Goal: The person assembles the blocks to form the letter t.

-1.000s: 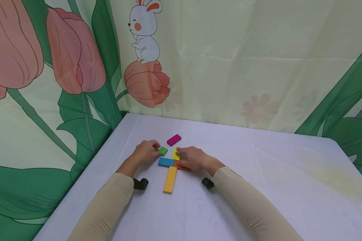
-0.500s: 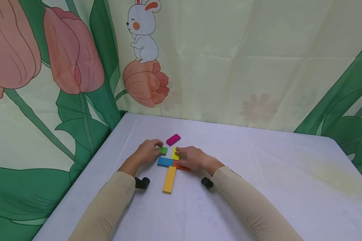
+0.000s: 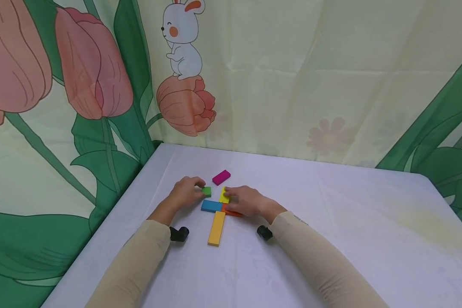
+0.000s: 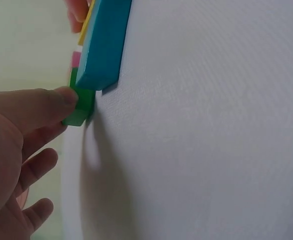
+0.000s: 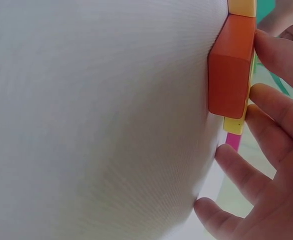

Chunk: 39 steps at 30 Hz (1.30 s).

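My left hand pinches a small green block between thumb and fingers, left of the yellow block. In the left wrist view the thumb lies on the green block, beside the end of the blue block. Spread fingers of my right hand touch the yellow block, and its thumb rests at the orange block. Blue and orange blocks lie end to end as a crossbar. Below them a long amber block points toward me; the yellow one extends away. My right hand partly covers the orange block.
A magenta block lies at an angle behind the green and yellow ones. All the blocks are on a white-covered table. A curtain printed with tulips and a rabbit hangs behind its far edge. Black wrist-camera parts show below the sleeves.
The green block has turned in my left fingers, from a tilted angle to nearly square with the blue block. My right hand has stayed in place on the yellow and orange blocks.
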Tool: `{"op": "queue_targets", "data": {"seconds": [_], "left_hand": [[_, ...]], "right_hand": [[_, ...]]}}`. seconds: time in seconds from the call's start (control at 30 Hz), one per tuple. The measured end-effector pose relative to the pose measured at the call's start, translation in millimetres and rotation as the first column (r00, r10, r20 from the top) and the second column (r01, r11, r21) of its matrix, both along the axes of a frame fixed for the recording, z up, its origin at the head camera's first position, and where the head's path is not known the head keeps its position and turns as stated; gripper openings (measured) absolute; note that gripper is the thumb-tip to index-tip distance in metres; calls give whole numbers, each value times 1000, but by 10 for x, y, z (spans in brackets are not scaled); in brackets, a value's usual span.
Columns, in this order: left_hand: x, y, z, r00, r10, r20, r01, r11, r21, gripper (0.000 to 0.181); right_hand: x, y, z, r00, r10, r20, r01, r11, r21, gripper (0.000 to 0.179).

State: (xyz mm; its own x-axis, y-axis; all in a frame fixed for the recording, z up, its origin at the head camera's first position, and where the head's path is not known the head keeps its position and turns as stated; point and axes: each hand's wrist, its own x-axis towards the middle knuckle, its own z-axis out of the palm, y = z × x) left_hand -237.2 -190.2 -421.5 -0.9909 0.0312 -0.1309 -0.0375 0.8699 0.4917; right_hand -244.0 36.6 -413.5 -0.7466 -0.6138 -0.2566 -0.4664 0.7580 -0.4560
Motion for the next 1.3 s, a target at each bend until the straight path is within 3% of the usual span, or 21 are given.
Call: {"op": "queue_targets", "data": {"seconds": [0.23,0.73,1.3], "left_hand": [[44,-56,27,1000,13,-9,-13,1000,15,37],[275,-114,115,998,-9,-60,12,999,44,35],[567,43,208,989,-58,-136,60,998,6,35]], "right_hand": [[1,0,19,1000,3,-1,-3,1000,1,52],[-11,5,2,1000,3,10,-3,1000,-11,52],[3,11,-4,1000,-3,10,3,1000,-25,51]]}}
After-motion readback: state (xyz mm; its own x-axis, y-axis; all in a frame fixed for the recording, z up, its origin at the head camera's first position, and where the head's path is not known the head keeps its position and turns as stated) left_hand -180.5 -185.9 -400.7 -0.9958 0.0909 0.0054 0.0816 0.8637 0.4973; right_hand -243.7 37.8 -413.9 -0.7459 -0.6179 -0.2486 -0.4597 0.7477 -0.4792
